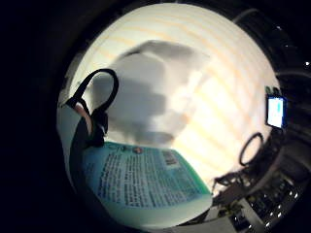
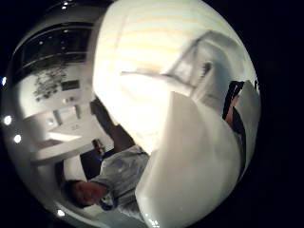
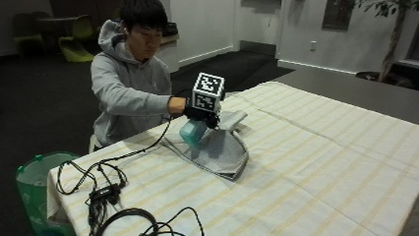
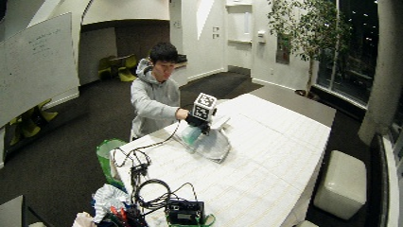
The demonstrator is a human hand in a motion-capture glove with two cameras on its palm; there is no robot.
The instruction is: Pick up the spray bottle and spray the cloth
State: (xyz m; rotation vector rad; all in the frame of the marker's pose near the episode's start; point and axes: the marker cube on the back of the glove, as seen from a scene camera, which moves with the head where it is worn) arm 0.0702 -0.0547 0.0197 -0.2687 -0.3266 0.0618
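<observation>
1. Near the table's (image 3: 314, 162) front edge, well short of the cloth (image 3: 219, 155), black cables (image 3: 124, 216) lie in coils on the striped tablecloth.
2. A green bin (image 3: 33, 187) stands on the floor beside that corner of the table.
3. The cloth, grey and crumpled, lies on the table in front of the person (image 3: 128, 83). One fold of it rises toward the bottle.
4. The bottle (image 3: 193, 132) hangs above the cloth's near edge, tilted, its pale teal body low and its white spray head (image 3: 232, 118) pointing over the cloth. I cannot tell whether the bottle touches the cloth.
5. The hand (image 3: 199, 114) is wrapped around the bottle's neck, fingers curled round it. In the little finger side palm view the bottle's printed label (image 1: 141, 179) fills the area by the palm, with the cloth (image 1: 150, 92) below it on the table.
6. In the thumb side palm view the bottle's white body (image 2: 194, 166) sits close to the palm.
7. Beyond the cloth, the person leans over it in a grey hoodie.
</observation>
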